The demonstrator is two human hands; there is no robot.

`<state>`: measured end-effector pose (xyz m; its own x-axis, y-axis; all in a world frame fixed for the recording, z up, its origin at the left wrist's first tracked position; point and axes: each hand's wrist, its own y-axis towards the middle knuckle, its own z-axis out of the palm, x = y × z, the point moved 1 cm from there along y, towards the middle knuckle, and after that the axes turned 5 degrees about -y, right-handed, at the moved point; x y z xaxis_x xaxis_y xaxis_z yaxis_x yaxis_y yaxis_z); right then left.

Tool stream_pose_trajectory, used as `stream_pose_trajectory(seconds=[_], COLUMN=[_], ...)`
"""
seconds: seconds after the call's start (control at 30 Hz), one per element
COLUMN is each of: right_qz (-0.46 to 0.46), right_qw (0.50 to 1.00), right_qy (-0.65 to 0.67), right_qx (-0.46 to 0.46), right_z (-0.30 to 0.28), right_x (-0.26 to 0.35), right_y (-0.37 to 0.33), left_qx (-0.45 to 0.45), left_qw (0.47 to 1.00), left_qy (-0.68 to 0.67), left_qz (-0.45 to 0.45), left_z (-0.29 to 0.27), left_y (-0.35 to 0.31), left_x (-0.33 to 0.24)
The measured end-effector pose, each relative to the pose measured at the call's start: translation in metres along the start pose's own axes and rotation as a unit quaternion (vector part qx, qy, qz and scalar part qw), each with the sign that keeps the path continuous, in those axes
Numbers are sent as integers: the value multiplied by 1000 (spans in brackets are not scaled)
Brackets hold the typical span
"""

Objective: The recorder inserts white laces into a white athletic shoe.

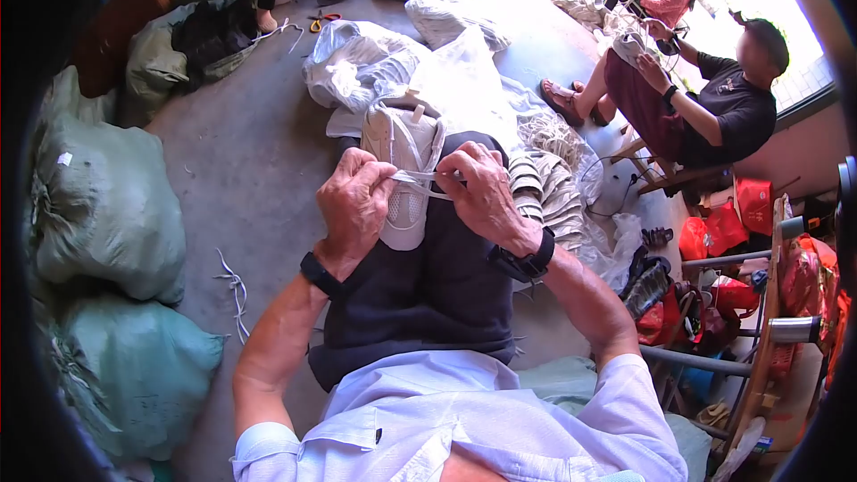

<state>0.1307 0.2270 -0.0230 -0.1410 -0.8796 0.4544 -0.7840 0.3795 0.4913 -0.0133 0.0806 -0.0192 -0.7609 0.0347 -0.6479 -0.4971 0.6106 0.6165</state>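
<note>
A pale shoe upper [406, 219] rests on my lap over dark trousers, its toe toward me. White shoelace [414, 177] stretches across it between my two hands. My left hand [355, 201], at the shoe's left edge, pinches the lace between thumb and fingers. On the other side my right hand [482, 192] grips the lace too, its fingers curled over the shoe's right edge. More lace lies loose over the shoe's opening at its far end. Dark bands are on both my wrists.
Stacked shoe uppers [549, 192] lie to my right, with white plastic bags [357, 62] beyond my knees. Full green sacks [107, 196] line the left. Stray laces [237, 295] and orange-handled scissors [323, 21] lie on the floor. At right sits a person [728, 98] holding a shoe, near a cluttered rack [759, 366].
</note>
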Motion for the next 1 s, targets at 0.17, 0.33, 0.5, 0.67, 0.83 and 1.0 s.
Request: stream_pose_trajectory(seconds=[0.17,0.33,0.5,0.67,0.83,1.0], right_qz=[-2,-10,-16,-19,1,3], right_qw=[1000,1000,1000,1000,999,1000], right_qy=[-11,-5,3,-2,-18,5], right_qx=[-1,4,7,10,26,14], right_z=[1,0,-1,0,4,4], right_x=[0,0,0,2,-3,-3], right_y=[0,0,0,2,3,5], left_qx=[34,28,77,122,69,45], left_qw=[978,938,950,926,410,444], left_qy=[-99,-101,-51,-123,-676,-688], left_qz=[-181,-330,-300,-336,-608,-572], left_z=[-5,-4,-6,-12,-9,-4], left_y=[-8,5,14,14,-6,-17], left_x=[-2,2,4,15,32,36])
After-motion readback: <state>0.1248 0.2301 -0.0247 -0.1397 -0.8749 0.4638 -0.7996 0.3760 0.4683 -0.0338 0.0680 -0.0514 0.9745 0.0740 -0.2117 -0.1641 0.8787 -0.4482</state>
